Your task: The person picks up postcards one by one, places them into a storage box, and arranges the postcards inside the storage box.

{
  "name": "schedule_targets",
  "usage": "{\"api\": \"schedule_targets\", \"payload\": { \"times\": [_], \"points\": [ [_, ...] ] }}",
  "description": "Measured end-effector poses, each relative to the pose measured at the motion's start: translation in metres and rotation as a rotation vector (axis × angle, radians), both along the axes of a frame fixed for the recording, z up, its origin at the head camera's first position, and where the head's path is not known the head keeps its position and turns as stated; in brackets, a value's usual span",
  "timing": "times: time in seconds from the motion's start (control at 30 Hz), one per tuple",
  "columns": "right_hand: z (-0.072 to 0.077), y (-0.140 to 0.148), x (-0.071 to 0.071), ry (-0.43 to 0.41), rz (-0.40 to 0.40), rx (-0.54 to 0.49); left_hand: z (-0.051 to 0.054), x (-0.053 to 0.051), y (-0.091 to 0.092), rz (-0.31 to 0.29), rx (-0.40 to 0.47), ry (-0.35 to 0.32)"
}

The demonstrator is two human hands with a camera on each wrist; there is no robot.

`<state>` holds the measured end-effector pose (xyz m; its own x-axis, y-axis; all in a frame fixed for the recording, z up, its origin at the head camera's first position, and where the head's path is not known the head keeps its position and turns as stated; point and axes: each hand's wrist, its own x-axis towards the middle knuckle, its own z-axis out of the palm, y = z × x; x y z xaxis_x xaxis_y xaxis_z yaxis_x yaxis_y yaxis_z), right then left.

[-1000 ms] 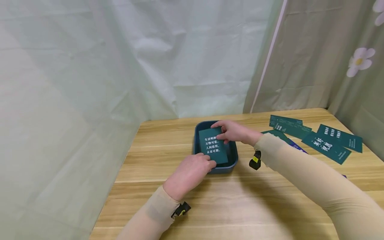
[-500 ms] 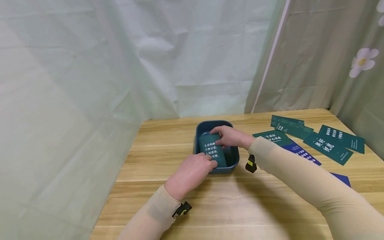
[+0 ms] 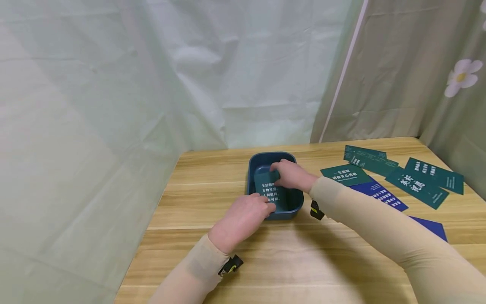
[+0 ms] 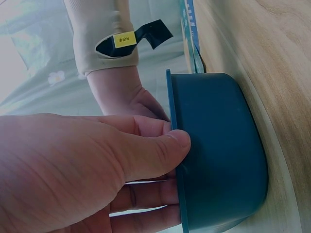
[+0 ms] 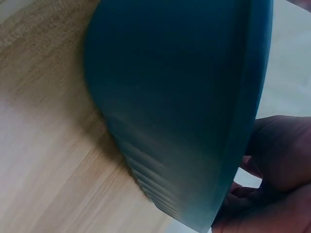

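Two hands are at work over a dark blue plastic bin [image 3: 282, 215] on the wooden bench [image 3: 303, 270]. From the head view, the green printed card [image 3: 270, 190] sits down inside the bin, lettering up; I can't tell whether it lies flat on the bottom. The right hand [image 3: 293, 175] is curled at the card's far right corner and appears to pinch it, while the left hand [image 3: 243, 216] curls over the bin's near left corner. Loose green cards [image 3: 415, 185] and blue cards [image 3: 381, 195] lie off to the right.

From the left wrist, the thumb presses the outer wall with fingers hooked inside, so that hand grips the bin.

From the right wrist, the bin hides the fingertips. I'd steady the bin, lower the card level, then release gently so it doesn't bend.
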<state>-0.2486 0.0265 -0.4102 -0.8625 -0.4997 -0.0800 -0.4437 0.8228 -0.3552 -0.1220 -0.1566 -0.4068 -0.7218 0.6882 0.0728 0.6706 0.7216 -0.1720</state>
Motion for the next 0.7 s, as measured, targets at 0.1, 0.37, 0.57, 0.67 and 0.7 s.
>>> {"api": "schedule_targets", "payload": {
  "times": [0.1, 0.37, 0.57, 0.67, 0.7],
  "points": [
    [-0.0013, -0.0008, -0.0003, 0.012, -0.001, 0.021, -0.0006, -0.0001, 0.0, -0.007, 0.009, 0.016],
    [-0.0063, -0.0043, -0.0041, 0.026, 0.003, 0.099, -0.0011, 0.0, -0.0002, -0.019, 0.009, 0.043],
    [-0.0093, -0.0076, -0.0053, 0.052, 0.011, 0.179, -0.0009, 0.0009, 0.0002, -0.015, 0.006, 0.048],
    [-0.0074, -0.0098, -0.0033, 0.05, 0.004, 0.201, -0.001, 0.0012, 0.0003, -0.015, 0.006, 0.054],
    [-0.0072, -0.0103, -0.003, 0.053, 0.006, 0.212, -0.0012, 0.0011, 0.0004, -0.015, 0.006, 0.058]
  ]
}}
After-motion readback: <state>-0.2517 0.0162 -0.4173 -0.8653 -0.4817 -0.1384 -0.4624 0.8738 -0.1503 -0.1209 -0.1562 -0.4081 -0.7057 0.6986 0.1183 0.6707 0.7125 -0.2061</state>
